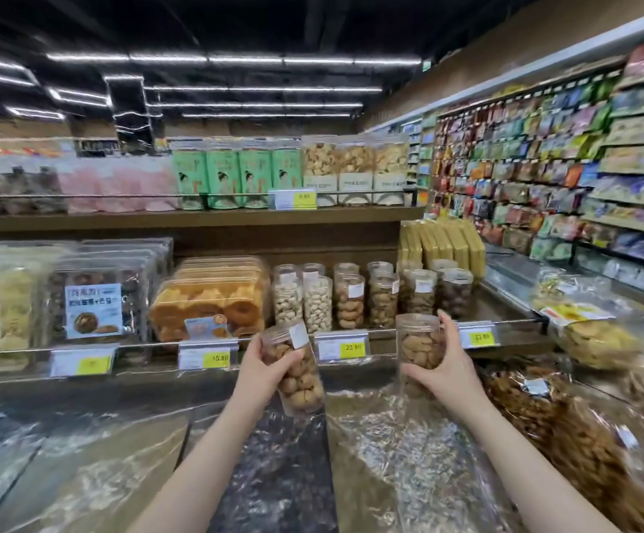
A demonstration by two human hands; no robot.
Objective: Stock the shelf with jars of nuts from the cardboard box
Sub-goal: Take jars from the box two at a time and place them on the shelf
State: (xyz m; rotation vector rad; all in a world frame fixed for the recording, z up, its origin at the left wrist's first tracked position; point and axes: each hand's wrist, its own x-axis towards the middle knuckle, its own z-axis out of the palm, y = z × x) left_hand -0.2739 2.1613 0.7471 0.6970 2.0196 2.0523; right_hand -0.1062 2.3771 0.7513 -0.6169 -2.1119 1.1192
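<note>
My left hand (264,361) grips a clear plastic jar of brown nuts (297,373), tilted with its white-labelled lid toward the shelf. My right hand (447,363) holds a second clear jar of nuts (418,346) upright. Both jars hang in front of the lower shelf's rail (389,330), a little below it. On that shelf stand several jars of nuts (370,298) in rows, pale ones at the left, brown ones at the right. The cardboard box is not in view.
Yellow price tags (353,347) hang on the rail. Packs of dried fruit (209,298) and boxed pastries (93,302) fill the shelf's left. Plastic-covered bulk bins (409,436) lie below my arms. Bagged snacks (566,417) sit at the right, an aisle of packets (543,167) beyond.
</note>
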